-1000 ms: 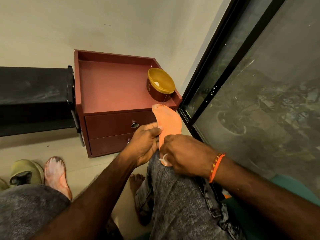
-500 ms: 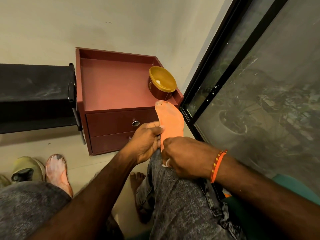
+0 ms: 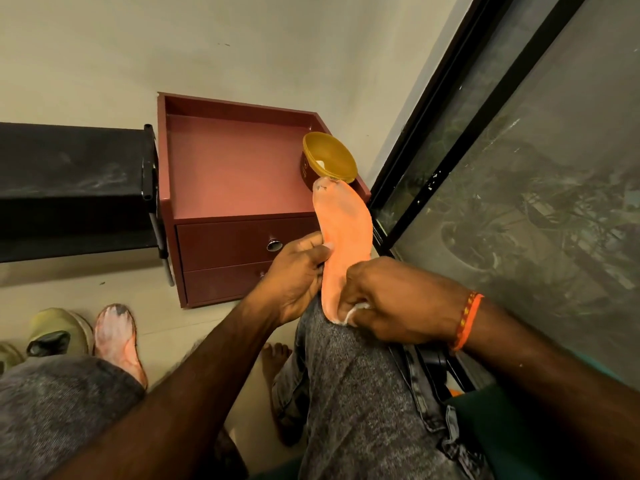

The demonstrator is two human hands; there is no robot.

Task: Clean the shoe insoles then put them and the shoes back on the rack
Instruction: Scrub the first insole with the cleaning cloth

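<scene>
On the knee, the left hand (image 3: 298,271) pinches the orange insole (image 3: 343,244) steady so the right hand (image 3: 391,299), closed on a white wipe (image 3: 351,315), can rub it.

Orange insole (image 3: 344,237) between 2 hands

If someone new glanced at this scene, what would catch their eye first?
The orange insole stands out, propped on the knee between the left hand and right hand, which presses a white wad at its heel. Behind it, a yellow bowl sits on the red cabinet.
</scene>
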